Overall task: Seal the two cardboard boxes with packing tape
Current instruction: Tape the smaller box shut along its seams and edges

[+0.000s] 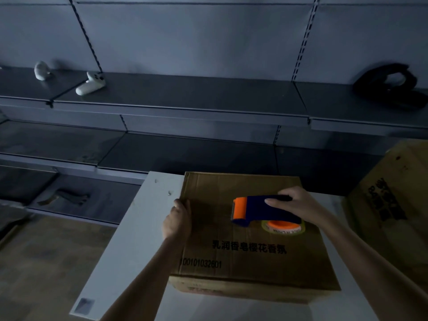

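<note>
Bare white table [129, 239] left of box [250, 256], 2nd box [393, 205] (tilted) crowding right, shelves [185, 98] behind

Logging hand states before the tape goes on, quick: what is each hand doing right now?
Left hand: grips the left edge of the cardboard box.
Right hand: holds the tape dispenser on top of that box.
</note>
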Available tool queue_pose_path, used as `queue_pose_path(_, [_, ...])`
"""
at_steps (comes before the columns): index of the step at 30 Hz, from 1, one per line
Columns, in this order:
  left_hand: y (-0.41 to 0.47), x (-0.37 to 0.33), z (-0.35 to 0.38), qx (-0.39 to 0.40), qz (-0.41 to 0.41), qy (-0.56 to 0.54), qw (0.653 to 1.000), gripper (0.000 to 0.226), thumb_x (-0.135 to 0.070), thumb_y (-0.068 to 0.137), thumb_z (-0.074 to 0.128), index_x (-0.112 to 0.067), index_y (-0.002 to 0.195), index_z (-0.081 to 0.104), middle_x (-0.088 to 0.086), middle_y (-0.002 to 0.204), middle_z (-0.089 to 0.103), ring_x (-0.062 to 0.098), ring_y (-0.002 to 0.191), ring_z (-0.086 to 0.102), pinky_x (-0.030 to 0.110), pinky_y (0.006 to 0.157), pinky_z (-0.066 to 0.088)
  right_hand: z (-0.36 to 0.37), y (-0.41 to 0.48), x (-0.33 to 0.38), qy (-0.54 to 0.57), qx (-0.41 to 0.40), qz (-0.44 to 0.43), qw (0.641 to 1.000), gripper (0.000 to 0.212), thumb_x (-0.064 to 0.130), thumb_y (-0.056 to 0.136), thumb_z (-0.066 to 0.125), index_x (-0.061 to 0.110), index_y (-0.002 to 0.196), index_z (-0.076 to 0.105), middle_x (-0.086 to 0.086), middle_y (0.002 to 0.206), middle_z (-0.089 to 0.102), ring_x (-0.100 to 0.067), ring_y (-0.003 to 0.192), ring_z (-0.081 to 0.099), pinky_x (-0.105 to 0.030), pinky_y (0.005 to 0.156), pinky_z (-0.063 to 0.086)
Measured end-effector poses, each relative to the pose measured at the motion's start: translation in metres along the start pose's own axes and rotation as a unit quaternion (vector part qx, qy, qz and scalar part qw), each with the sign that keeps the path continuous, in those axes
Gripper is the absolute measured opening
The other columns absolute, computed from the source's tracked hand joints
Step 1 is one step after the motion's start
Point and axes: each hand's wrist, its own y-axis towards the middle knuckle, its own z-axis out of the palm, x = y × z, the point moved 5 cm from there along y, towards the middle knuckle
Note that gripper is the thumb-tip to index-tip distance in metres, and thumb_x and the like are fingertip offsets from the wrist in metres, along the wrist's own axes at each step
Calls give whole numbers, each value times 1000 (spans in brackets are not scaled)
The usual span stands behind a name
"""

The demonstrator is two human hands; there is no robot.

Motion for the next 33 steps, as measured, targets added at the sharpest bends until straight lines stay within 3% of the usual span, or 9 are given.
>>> queue_pose_path(7, [19,9,-11,4,55,39,998,37,-39,101,23,-11,116,42,15,113,61,33,98,60,39,80,44,16,-6,5,-1,-2,22,1000,37,54,77,59,17,76,67,-3,70,68,-4,52,62,-14,48,43])
queue_pose_path(9, [28,14,-15,21,69,64,995,41,-39,101,22,-13,127,38,16,117,61,34,102,60,42,87,46,26,-10,7,-1,-7,25,1000,39,52,79,61,15,74,68,0,63,65,-4,49,59,-13,46,40])
queue_pose_path(12, [33,17,-17,67,70,95,991,56,-44,100,17,-15,149,10,14,137,49,32,117,53,42,96,40,38,-13,10,-28,-13,14,999,48,54,80,60,6,75,68,1,57,60,-5,46,55,-14,44,35])
queue_pose_path(14, [30,17,-16,69,86,99,989,62,-47,99,17,-18,150,-3,9,146,39,29,123,49,43,97,40,38,-16,11,-32,-20,11,999,49,55,79,60,7,71,66,2,55,58,-6,46,54,-15,44,34])
queue_pose_path(17, [24,16,-17,55,106,111,987,65,-50,97,16,-21,148,-13,8,148,34,27,115,55,42,89,47,35,-22,11,-23,-21,15,999,42,52,81,60,13,66,62,5,54,57,-1,43,53,-13,43,34])
queue_pose_path(20, [23,15,-19,48,103,122,986,66,-51,97,15,-22,148,-14,8,148,33,26,111,57,40,83,49,38,-27,12,-28,-10,14,999,38,49,84,59,15,66,62,4,56,59,0,44,55,-13,44,36])
queue_pose_path(25, [21,14,-21,50,93,130,986,64,-50,97,12,-23,148,-14,8,146,37,27,115,54,41,88,45,29,-31,14,-45,-11,4,999,43,50,83,59,10,64,63,1,53,56,-4,43,53,-16,43,34])
queue_pose_path(30, [21,15,-21,46,88,117,988,62,-49,98,13,-23,149,-11,8,141,43,27,114,54,43,88,46,23,-31,19,-67,-10,-43,997,56,54,82,57,-1,77,68,-17,69,66,-25,59,64,-24,49,37])
queue_pose_path(33, [22,16,-18,53,80,103,990,60,-49,98,11,-25,149,-9,9,141,44,27,115,54,43,91,43,6,-39,16,-76,-8,-34,997,67,70,72,56,4,74,69,-11,64,65,-15,53,60,-19,47,36])
